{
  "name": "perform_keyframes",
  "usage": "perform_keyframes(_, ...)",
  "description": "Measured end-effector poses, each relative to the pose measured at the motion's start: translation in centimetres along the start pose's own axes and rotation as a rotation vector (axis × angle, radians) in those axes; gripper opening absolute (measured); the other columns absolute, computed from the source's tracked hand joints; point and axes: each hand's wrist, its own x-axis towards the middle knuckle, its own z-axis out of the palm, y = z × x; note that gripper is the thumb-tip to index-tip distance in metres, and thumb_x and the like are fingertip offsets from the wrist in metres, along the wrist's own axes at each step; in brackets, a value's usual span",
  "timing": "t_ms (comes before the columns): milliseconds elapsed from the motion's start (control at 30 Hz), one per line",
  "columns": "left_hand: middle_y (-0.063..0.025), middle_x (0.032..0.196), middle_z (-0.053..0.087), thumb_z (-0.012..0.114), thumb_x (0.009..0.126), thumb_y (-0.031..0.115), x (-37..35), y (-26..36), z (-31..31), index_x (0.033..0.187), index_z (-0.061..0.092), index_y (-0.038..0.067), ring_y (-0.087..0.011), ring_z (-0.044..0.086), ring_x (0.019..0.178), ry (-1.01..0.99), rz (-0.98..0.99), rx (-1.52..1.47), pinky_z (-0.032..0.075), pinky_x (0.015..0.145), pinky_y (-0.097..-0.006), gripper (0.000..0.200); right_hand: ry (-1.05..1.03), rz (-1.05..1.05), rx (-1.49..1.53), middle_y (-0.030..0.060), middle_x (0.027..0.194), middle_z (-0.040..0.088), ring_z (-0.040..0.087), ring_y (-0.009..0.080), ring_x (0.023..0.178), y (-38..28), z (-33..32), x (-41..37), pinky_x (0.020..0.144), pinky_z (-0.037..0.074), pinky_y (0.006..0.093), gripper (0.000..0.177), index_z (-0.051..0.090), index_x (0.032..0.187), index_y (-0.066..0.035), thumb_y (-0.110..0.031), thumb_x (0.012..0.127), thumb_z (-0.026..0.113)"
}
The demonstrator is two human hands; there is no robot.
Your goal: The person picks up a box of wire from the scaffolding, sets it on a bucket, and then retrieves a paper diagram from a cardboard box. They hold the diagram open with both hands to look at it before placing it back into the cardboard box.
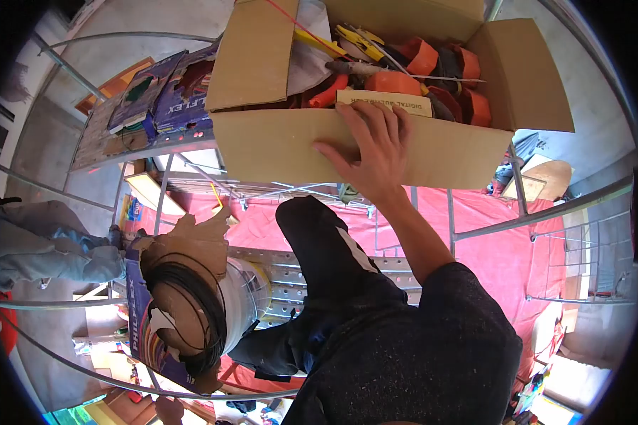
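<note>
Red sheeting (496,262) below — right hand (379,145) at the cardboard box (262,149) — grip hooked over its near wall.

The right arm (425,237) was extended forward from the shoulder, with a slight bend at the elbow. The wrist (391,193) ran nearly in line with the forearm. The right hand (379,145) was open, back facing the camera, fingers forward and curled at the ends, thumb spread well apart. Ownership of a partly cut-off hand (169,409) at lower left could not be established.
</note>
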Motion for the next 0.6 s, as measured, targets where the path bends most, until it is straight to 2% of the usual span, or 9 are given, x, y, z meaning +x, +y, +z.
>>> perform_keyframes(67,-0.0246,0.087,0.062,0.067,0.07,0.016,0.2,0.2,-0.2,0.093,0.06,-0.003,-0.0375,0.061,0.084,-0.014,-0.015,0.071,0.049,0.075,-0.0437,0.031,0.021,0.0,0.002,0.0041,0.102,0.055,0.049,0.0224,0.1,0.1,0.3,-0.2,0.096,0.027,0.0436,0.05,0.06,0.103,-0.011,-0.041,0.065,0.072)
perform_keyframes(167,-0.0252,0.09,0.062,0.067,0.07,0.016,-0.6,2.0,-1.1,0.096,0.059,-0.005,-0.0381,0.06,0.088,0.01,-0.075,0.023,0.048,0.077,-0.0437,0.035,0.046,-0.018,0.012,0.0045,0.102,0.057,0.051,0.0235,0.096,0.1,0.4,-0.4,0.095,0.029,0.0423,0.054,0.06,0.104,-0.01,-0.038,0.061,0.076)
perform_keyframes(267,-0.02,0.094,0.062,0.067,0.073,0.022,-1.3,2.7,-1.9,0.1,0.06,0.002,-0.0359,0.06,0.09,0.033,0.004,0.05,0.048,0.078,-0.0439,0.034,0.08,-0.043,0.005,0.003,0.103,0.055,0.049,0.0221,0.099,0.3,0.8,-0.7,0.097,0.027,0.0431,0.05,0.06,0.103,-0.012,-0.041,0.064,0.073)
perform_keyframes(367,-0.0282,0.096,0.06,0.067,0.07,0.016,-1.6,3.8,-2.8,0.1,0.058,-0.007,-0.0389,0.058,0.093,-0.009,-0.064,0.041,0.047,0.082,-0.0426,0.038,0.079,-0.042,0.003,0.0027,0.103,0.055,0.049,0.0221,0.099,0.4,0.9,-0.8,0.097,0.027,0.043,0.05,0.06,0.103,-0.012,-0.041,0.064,0.073)
perform_keyframes(400,-0.0281,0.095,0.06,0.066,0.07,0.016,-1.2,3.2,-2.1,0.1,0.058,-0.007,-0.0389,0.059,0.093,-0.008,-0.098,0.023,0.047,0.081,-0.0427,0.038,0.078,-0.039,0.002,0.0027,0.104,0.055,0.049,0.0221,0.099,0.4,0.9,-0.9,0.097,0.027,0.043,0.051,0.06,0.103,-0.012,-0.041,0.064,0.073)
perform_keyframes(500,-0.0215,0.097,0.061,0.068,0.072,0.021,-0.6,1.8,-1.0,0.1,0.06,0.0,-0.0367,0.059,0.091,-0.01,-0.068,0.141,0.048,0.079,-0.0434,0.037,0.064,-0.025,0.002,0.0029,0.104,0.055,0.049,0.022,0.1,0.3,0.8,-0.7,0.097,0.026,0.0432,0.052,0.06,0.104,-0.012,-0.041,0.064,0.073)
perform_keyframes(600,-0.0216,0.097,0.061,0.067,0.072,0.02,0.1,0.8,-0.3,0.098,0.06,-0.002,-0.0372,0.059,0.093,-0.027,-0.072,0.051,0.048,0.08,-0.0428,0.035,0.016,-0.001,-0.006,0.0037,0.105,0.054,0.048,0.0221,0.102,0.1,0.3,-0.3,0.097,0.026,0.0436,0.051,0.059,0.106,-0.012,-0.041,0.065,0.072)
